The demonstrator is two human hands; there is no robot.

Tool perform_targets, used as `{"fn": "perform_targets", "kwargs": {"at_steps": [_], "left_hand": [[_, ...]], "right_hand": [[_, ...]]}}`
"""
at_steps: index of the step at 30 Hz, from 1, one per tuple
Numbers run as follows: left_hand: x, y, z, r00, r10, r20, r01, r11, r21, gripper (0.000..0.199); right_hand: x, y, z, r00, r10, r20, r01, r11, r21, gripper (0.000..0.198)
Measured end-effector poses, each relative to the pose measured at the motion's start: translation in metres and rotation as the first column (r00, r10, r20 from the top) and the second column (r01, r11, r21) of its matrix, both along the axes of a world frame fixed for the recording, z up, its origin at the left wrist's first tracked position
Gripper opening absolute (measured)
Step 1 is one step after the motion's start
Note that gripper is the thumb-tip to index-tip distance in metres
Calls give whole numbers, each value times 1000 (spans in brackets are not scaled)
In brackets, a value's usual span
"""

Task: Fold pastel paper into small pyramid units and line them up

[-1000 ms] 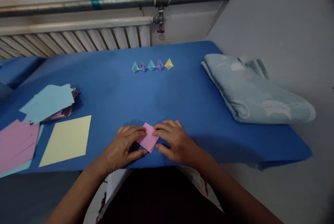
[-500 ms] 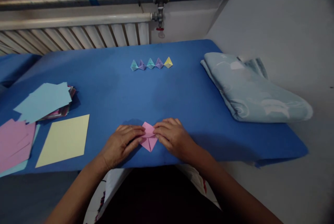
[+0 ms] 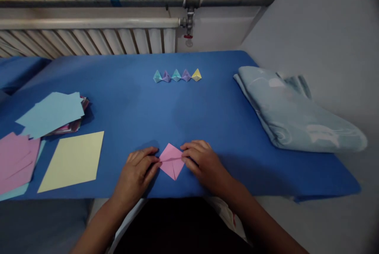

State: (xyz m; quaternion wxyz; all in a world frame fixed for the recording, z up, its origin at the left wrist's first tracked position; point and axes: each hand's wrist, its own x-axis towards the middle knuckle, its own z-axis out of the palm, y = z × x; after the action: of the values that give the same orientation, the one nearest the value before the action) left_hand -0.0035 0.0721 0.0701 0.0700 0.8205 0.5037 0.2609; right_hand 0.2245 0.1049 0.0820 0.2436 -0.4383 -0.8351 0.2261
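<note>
A small folded pink origami paper [image 3: 172, 162] lies near the front edge of the blue-covered table [image 3: 133, 115], one point toward me. A crease runs across its middle, and a slit shows in the lower half. My left hand [image 3: 139, 170] pinches its left corner between thumb and fingers. At the opposite corner, my right hand [image 3: 201, 160] grips the paper the same way, the fingertips partly covering it. Farther back stands a row of several small folded paper pieces, among them a yellow one [image 3: 196, 74] at the right end and a teal one [image 3: 157, 76] at the left.
To the left lie a yellow sheet [image 3: 74, 161], a stack of light blue sheets [image 3: 55, 111] and pink sheets [image 3: 16, 159]. A folded blanket [image 3: 296, 111] rests on the right. Behind the table are a radiator [image 3: 118, 40] and a metal pipe [image 3: 148, 0].
The pink paper's upper part now looks more opened out, and my fingers have shifted outward to its side corners. The whole view has moved slightly.
</note>
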Motion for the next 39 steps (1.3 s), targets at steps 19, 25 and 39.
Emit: {"fn": "perform_targets", "kwargs": {"at_steps": [19,25,39], "left_hand": [[-3,-2,5,998,-15,57,21,995,-97,10],[-2,-1,6,998,0,57,5,996,-88,10],[9,-3,1,992,98,82,-89,990,-108,5]], "right_hand": [[0,0,1,997,-37,-66,37,999,1,12],[1,2,4,998,-16,-53,16,1000,-2,14],[-6,-1,4,991,-130,-20,129,989,-66,14]]}}
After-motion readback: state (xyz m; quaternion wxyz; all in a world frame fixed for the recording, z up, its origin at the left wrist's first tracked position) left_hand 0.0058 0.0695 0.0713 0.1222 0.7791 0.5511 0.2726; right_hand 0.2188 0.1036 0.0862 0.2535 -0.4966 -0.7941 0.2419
